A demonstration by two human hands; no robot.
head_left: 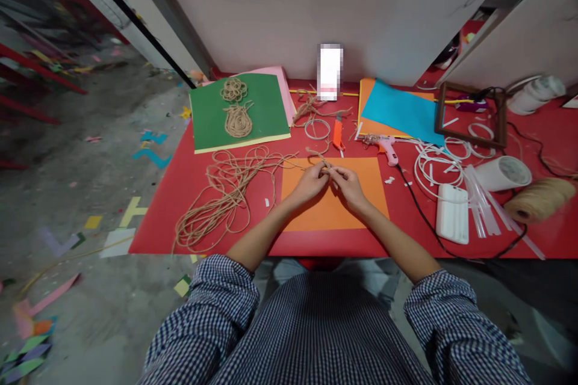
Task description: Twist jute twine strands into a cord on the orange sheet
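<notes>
Both hands meet above an orange sheet of paper (332, 207) on the red table. My left hand (312, 181) pinches a piece of brown twine (321, 159), which loops up past the fingertips. Close beside it, my right hand (347, 186) has its fingers closed on the same twine. The exact shape between the fingertips is partly hidden. Toward the left, a loose tangle of twine (230, 189) is spread on the table, with strands running toward my hands. Two coiled twine pieces, a round one (234, 89) and a longer one (238, 121), lie on a green sheet (205, 117).
Behind my hands lie an orange cutter (338, 133) and a white ring (317, 129). On the right are a pink glue gun (388, 149) with its black cord, white tubing (422, 168), a white box (452, 213), glue sticks (481, 204), a twine spool (542, 200) and a brown frame (472, 139).
</notes>
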